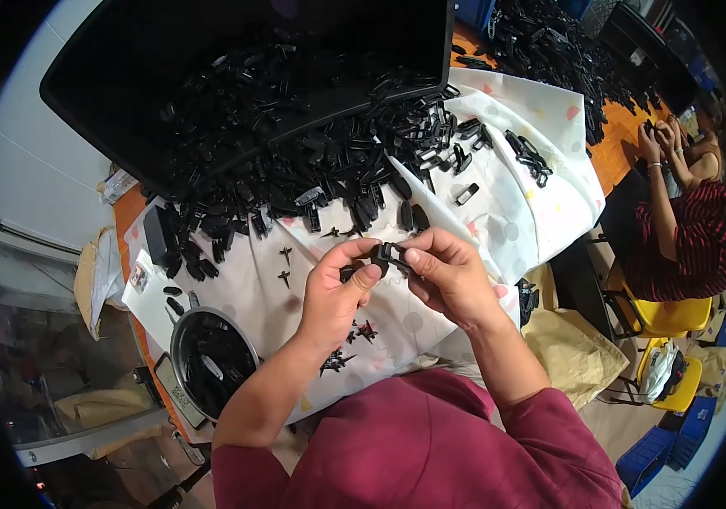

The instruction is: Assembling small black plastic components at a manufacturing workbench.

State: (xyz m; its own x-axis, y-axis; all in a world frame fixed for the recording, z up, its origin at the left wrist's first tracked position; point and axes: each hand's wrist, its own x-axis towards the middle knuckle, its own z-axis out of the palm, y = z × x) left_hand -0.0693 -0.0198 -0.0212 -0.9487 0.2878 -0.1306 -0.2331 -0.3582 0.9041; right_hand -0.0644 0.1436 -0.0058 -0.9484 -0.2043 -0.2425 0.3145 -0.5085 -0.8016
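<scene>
Across the upper left of the frame, a large black plastic tub (pixel 100 89) is standing open, with a heap of small glossy black plastic parts (pixel 316 161) lying inside it and along its front edge. At the lower left, a round metal bowl (pixel 173 349) is holding more black parts. Near the centre, the bare left hand (pixel 335 288) is pinching a small black plastic piece (pixel 386 254) between thumb and forefinger, and the bare right hand (pixel 454 276) is gripping its other side; whether it is one part or two is too small to tell. This piece is hanging above a white cloth with pastel shapes (pixel 414 301). Right of centre, a black open rectangular frame (pixel 466 194) is lying apart on the cloth. At the far right, a co-worker in a striped red-and-black top (pixel 702 242) is sitting on a yellow chair (pixel 681 317).
</scene>
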